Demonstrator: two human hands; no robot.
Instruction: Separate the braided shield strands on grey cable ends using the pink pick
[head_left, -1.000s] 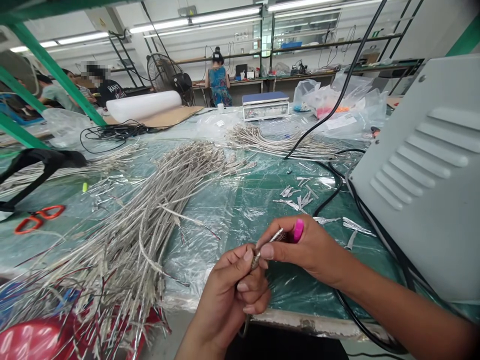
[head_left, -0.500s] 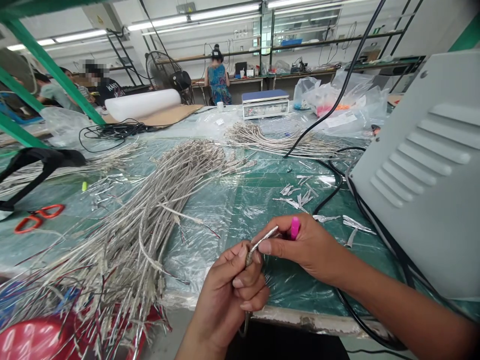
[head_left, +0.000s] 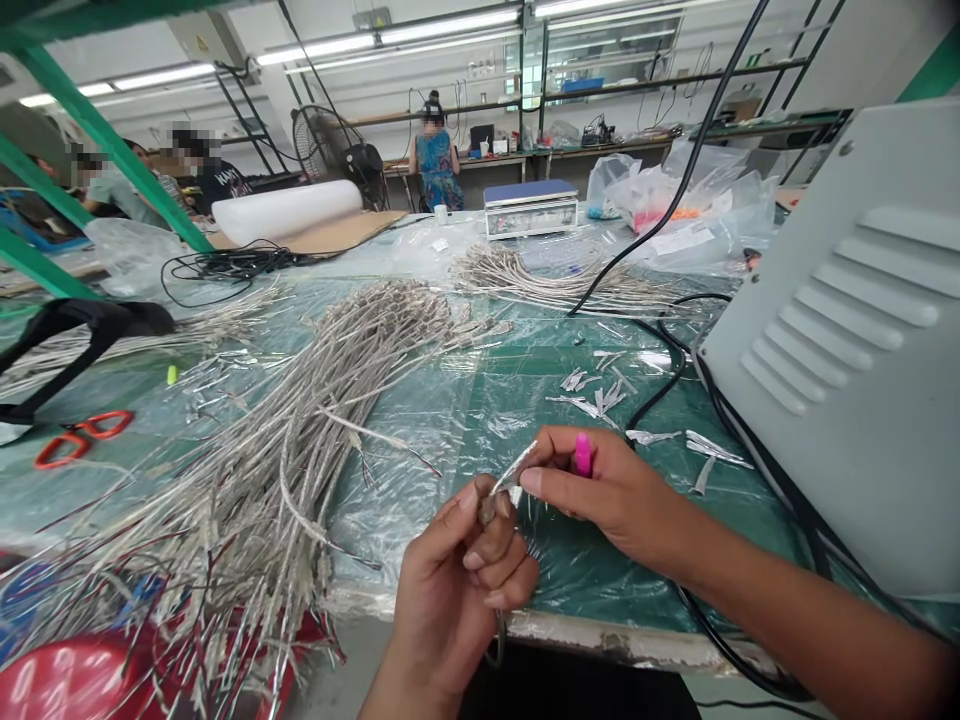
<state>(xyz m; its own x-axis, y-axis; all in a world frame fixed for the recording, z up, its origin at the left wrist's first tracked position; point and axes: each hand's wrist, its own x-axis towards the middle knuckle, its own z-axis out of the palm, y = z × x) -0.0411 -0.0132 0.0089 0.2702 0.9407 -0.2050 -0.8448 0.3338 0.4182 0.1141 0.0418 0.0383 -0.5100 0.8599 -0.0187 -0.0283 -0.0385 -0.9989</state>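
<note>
My left hand (head_left: 469, 570) is closed round a thin braided cable (head_left: 496, 645), whose loop hangs below the fist. The cable's end, wrapped in silver foil (head_left: 516, 468), sticks up past the left thumb. Thumb and forefinger of my right hand (head_left: 592, 485) pinch that foil. A bright pink piece (head_left: 583, 455) sits on a finger of the right hand; its exact kind is unclear. To the left lies a large bundle of braided cables (head_left: 322, 400) with stripped, coloured wire ends.
Foil scraps (head_left: 600, 395) lie beyond my right hand. A grey vented machine (head_left: 840, 350) stands at right with black cables beside it. Orange-handled scissors (head_left: 82, 440), a scale (head_left: 531, 208) and more cables (head_left: 555, 285) are on the table. Several people sit farther back.
The foil end has tilted and shifted slightly left, and now looks more spread. My right fingers have slid a little along it; the left hand keeps its hold.
</note>
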